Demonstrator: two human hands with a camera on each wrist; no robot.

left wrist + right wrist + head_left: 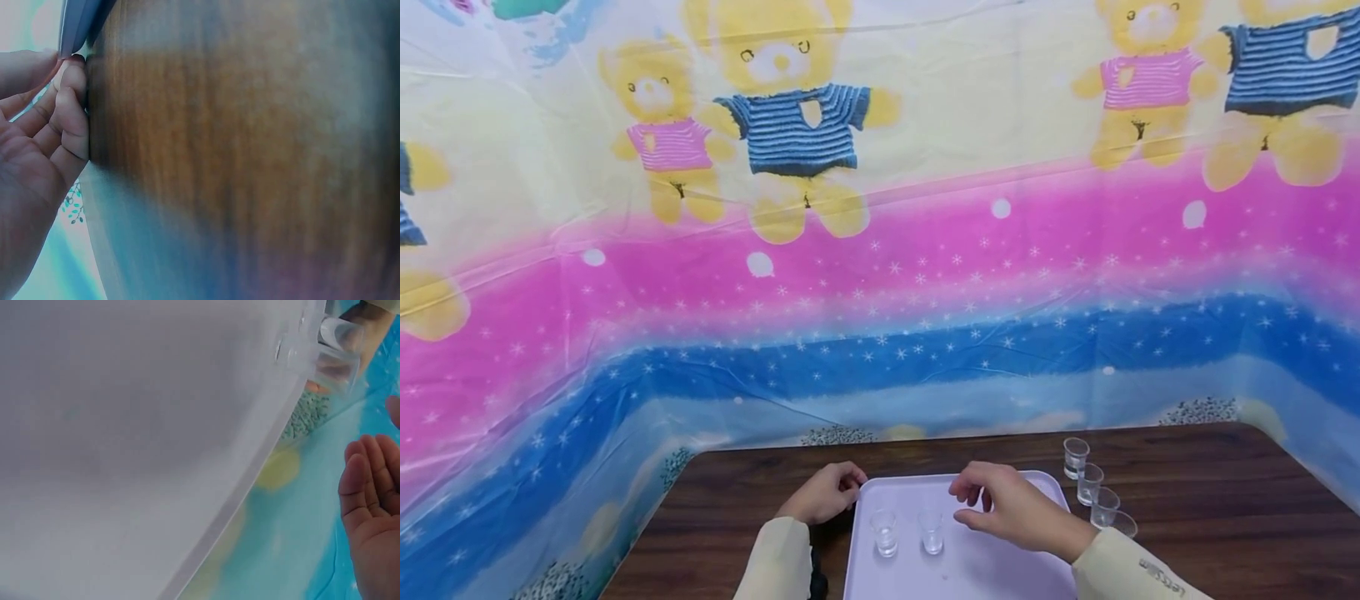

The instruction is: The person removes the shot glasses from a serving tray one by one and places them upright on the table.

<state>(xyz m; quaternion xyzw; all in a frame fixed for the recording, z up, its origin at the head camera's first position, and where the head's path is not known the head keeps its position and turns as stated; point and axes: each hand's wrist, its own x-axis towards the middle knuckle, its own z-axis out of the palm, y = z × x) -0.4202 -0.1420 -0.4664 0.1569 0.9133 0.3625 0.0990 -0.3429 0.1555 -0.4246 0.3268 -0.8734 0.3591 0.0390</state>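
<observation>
A pale lilac tray (958, 575) lies on the dark wooden table. Two small clear glasses stand on it: one glass (886, 535) at the left and another glass (932, 533) to its right. At the tray's back left corner, my left hand (823, 493) holds the rim. The left wrist view shows its thumb and fingers (74, 119) pinching the tray's edge (72, 28). My right hand (1018, 508) hovers over the right half of the tray, fingers loosely bent and holding nothing. In the right wrist view, that hand (375, 494) is apart from the tray.
Several more clear glasses stand in a row on the table to the tray's right, among them a far glass (1076, 458) and a nearer glass (1104, 508). A dark object (818, 583) shows beside the left sleeve. A printed bear curtain (880, 333) hangs behind the table (737, 500).
</observation>
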